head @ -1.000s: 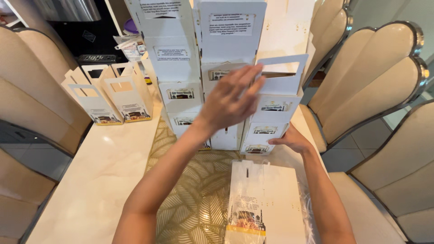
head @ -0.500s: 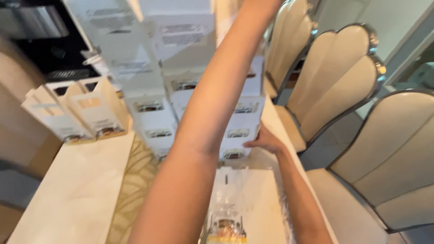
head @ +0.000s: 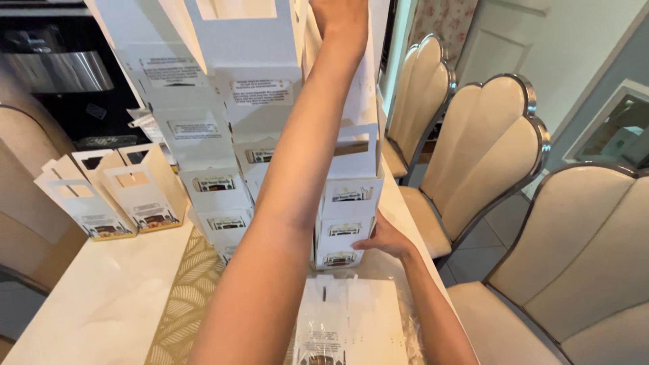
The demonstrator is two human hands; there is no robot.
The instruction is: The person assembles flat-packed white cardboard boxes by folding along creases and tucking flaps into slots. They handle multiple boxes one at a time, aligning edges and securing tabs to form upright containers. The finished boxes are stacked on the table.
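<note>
A tall stack of white handled cardboard boxes stands on the marble table, in columns that lean on each other. My left hand reaches up to the top of the stack at the frame's upper edge; its fingers are cut off from view. My right hand lies low against the side of the bottom box of the right column, fingers touching it. Just in front of me lies a flat bundle of unfolded boxes in clear plastic.
Two opened handled boxes stand apart at the left. A gold leaf-pattern runner crosses the table. Cream padded chairs line the right side, another chair the left. A dark oven is behind.
My left arm rose from the middle of the stack to its top. My view tilted upward. The right hand stayed at the bottom box.
</note>
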